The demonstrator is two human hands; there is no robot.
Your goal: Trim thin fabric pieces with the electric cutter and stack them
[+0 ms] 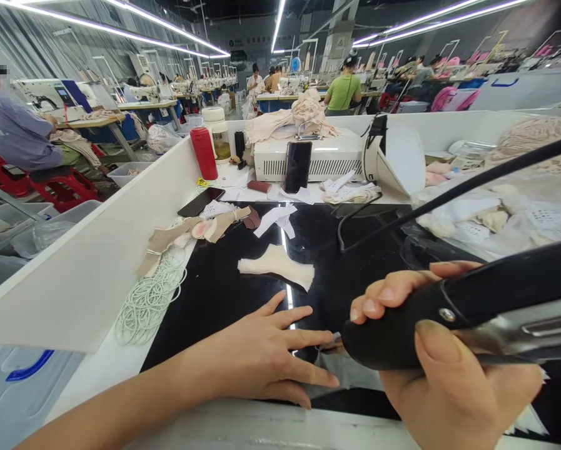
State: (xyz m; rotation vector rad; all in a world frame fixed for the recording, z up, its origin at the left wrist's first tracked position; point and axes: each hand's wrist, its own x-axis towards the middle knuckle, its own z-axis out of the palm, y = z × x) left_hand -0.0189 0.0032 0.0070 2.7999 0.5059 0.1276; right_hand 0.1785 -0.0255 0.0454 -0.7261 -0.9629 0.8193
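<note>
My left hand [271, 359] lies flat with fingers spread on the black tabletop [209, 306]. Its fingertips reach a greyish, glossy sheet [350, 372] in front of me. Held up close to the camera, my right hand [463, 387] is wrapped round a black handheld tool [510, 284] with a screw and a metal strip along its side. The tool's working end is not clear to see. Beyond my left hand rests a small stack of cream fabric pieces [277, 265], cut to a curved shape. White cut pieces [276, 220] lie behind it.
A black cable [472, 184] crosses the right side. Pale green cord [151, 300] and beige bundles [172, 240] lie at left. At the back stand a white machine [266, 159], a phone [298, 165], a red bottle [204, 153] and a lamp [404, 153]. Bagged pieces [510, 209] sit right.
</note>
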